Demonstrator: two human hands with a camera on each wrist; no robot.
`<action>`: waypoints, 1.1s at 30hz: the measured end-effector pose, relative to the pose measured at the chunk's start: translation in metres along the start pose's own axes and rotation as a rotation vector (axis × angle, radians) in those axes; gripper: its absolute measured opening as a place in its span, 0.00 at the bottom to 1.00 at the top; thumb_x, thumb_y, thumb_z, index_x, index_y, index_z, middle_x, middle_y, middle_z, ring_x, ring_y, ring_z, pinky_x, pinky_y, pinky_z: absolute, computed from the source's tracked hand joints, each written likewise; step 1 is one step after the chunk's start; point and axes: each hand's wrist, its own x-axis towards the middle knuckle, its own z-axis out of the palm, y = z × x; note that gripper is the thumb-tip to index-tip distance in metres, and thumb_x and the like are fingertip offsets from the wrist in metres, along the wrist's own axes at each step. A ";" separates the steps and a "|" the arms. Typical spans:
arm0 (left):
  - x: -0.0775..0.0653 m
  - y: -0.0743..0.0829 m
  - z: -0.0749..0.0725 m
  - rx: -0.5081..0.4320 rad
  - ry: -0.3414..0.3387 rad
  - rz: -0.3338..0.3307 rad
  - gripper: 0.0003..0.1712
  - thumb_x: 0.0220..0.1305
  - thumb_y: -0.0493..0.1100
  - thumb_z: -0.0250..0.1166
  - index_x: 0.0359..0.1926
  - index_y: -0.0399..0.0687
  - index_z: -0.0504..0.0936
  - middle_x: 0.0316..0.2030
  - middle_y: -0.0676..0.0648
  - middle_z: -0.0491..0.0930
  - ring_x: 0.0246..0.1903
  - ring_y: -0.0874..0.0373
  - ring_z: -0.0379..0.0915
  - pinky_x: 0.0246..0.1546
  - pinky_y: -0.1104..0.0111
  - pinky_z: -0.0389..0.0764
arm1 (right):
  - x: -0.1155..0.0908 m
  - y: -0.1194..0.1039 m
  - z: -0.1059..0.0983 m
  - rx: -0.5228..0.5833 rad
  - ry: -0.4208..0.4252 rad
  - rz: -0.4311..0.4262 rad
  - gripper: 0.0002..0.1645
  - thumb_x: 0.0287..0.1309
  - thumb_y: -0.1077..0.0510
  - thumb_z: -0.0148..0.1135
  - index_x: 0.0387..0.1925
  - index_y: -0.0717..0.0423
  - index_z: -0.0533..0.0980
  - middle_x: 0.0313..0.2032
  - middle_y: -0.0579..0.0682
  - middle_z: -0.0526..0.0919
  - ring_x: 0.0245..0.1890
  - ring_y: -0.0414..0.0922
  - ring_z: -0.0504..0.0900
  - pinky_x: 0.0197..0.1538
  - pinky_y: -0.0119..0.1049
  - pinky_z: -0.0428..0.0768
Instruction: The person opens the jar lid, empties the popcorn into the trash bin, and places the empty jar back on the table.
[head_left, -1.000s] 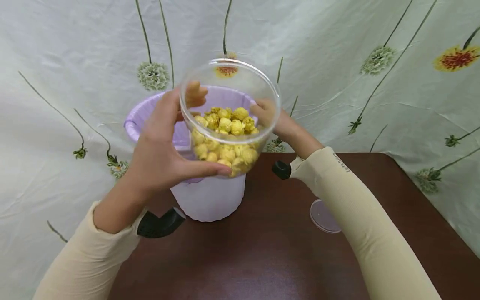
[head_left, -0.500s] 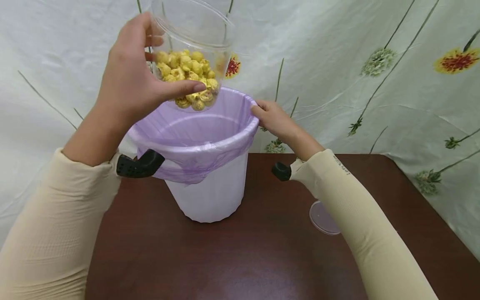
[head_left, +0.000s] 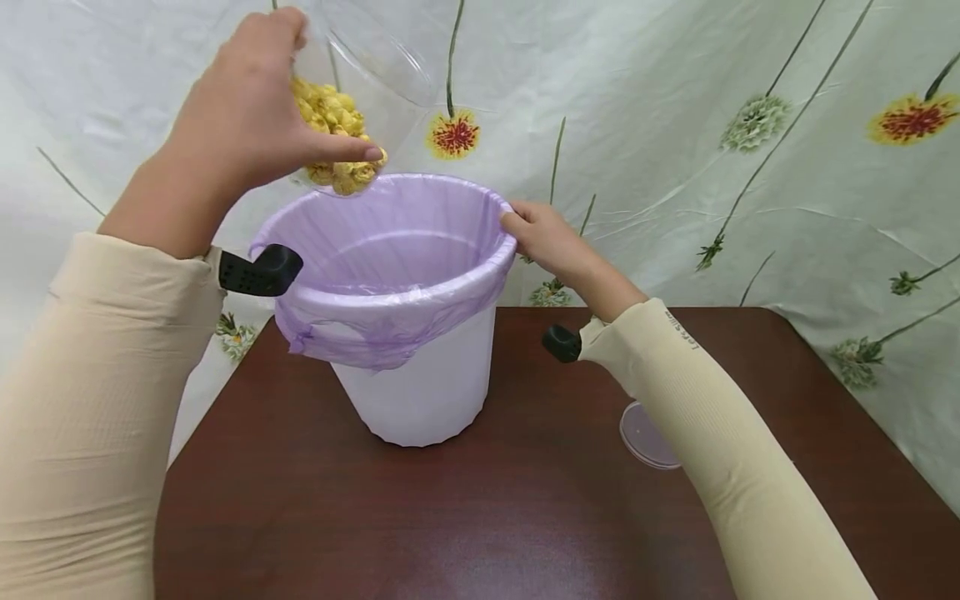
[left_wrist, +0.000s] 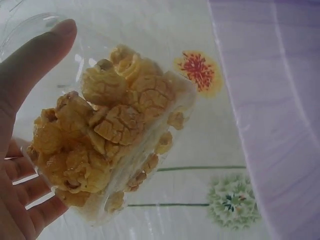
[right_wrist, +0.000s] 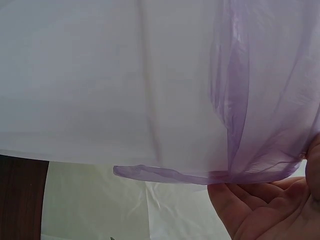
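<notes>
My left hand (head_left: 240,108) holds a clear plastic tub (head_left: 386,62) up at the upper left, thumb across its near side and fingers round the far side. Yellow popcorn (head_left: 333,117) fills its lower part; the left wrist view shows the same popcorn (left_wrist: 117,125) through the tilted tub wall. Below and to the right stands a white bin (head_left: 431,392), its purple liner (head_left: 390,333) folded over the rim. The tub's bottom overlaps the bin's back left rim in the head view. My right hand (head_left: 551,237) grips the bin's right rim through the liner.
The bin stands on a dark brown table (head_left: 450,525). A clear round lid (head_left: 647,433) lies on the table at the right, partly behind my right sleeve (head_left: 720,425). A white flower-patterned cloth (head_left: 637,108) hangs behind and beside the table.
My left hand has carried the tub of popcorn from in front of the bin up and to the left, tilting it. My right hand has stayed at the bin's rim.
</notes>
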 end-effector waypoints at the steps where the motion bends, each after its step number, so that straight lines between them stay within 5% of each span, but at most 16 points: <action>1: 0.002 -0.002 -0.001 0.026 -0.031 -0.001 0.61 0.38 0.61 0.71 0.64 0.34 0.49 0.58 0.32 0.57 0.53 0.38 0.54 0.54 0.47 0.60 | 0.000 0.000 0.000 0.000 -0.002 -0.001 0.20 0.67 0.57 0.38 0.46 0.67 0.72 0.42 0.60 0.75 0.42 0.43 0.74 0.49 0.33 0.72; 7: 0.008 -0.011 -0.003 0.156 -0.189 0.025 0.69 0.35 0.66 0.70 0.68 0.37 0.41 0.62 0.30 0.50 0.56 0.32 0.50 0.52 0.40 0.56 | -0.001 -0.001 0.001 0.002 0.006 0.001 0.20 0.67 0.57 0.38 0.48 0.66 0.72 0.43 0.59 0.75 0.41 0.43 0.74 0.48 0.33 0.72; 12: 0.009 -0.017 -0.003 0.190 -0.241 0.083 0.66 0.38 0.57 0.73 0.68 0.38 0.41 0.64 0.31 0.47 0.59 0.31 0.47 0.56 0.43 0.50 | 0.000 -0.001 0.002 -0.013 0.019 -0.002 0.20 0.66 0.57 0.38 0.47 0.67 0.72 0.39 0.58 0.76 0.37 0.41 0.74 0.45 0.33 0.72; 19: 0.009 -0.019 0.001 0.258 -0.264 0.189 0.61 0.39 0.43 0.74 0.67 0.35 0.43 0.64 0.31 0.47 0.61 0.33 0.42 0.60 0.48 0.44 | 0.000 -0.001 0.001 -0.021 0.024 0.006 0.20 0.66 0.57 0.39 0.45 0.67 0.72 0.39 0.59 0.75 0.36 0.41 0.73 0.42 0.32 0.72; 33: 0.001 -0.017 0.007 0.407 -0.221 0.390 0.56 0.36 0.30 0.73 0.65 0.34 0.50 0.63 0.31 0.51 0.64 0.39 0.37 0.62 0.53 0.29 | 0.000 -0.002 0.002 -0.008 0.014 0.004 0.20 0.66 0.58 0.38 0.44 0.69 0.71 0.40 0.61 0.74 0.37 0.42 0.73 0.45 0.33 0.73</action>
